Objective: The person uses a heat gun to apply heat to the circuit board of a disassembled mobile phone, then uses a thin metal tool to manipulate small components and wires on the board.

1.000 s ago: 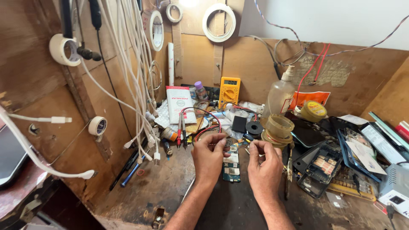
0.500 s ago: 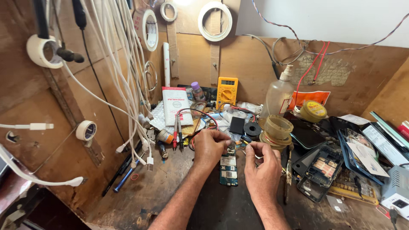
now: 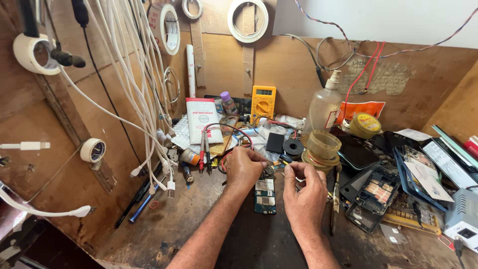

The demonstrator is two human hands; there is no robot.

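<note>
Wooden worktop [image 3: 164,224], cluttered; white cables [image 3: 144,99] hang upper left, yellow multimeter [image 3: 263,102] against back wall. Circuit board [image 3: 265,194] lies at frame centre, long axis running top to bottom, between both hands. Left hand [image 3: 244,167] rests at board's upper end, fingers curled together on it. Right hand [image 3: 306,192] just right of board, fingers pinching a thin wire [image 3: 298,178]. Left hand nearer the board.
</note>
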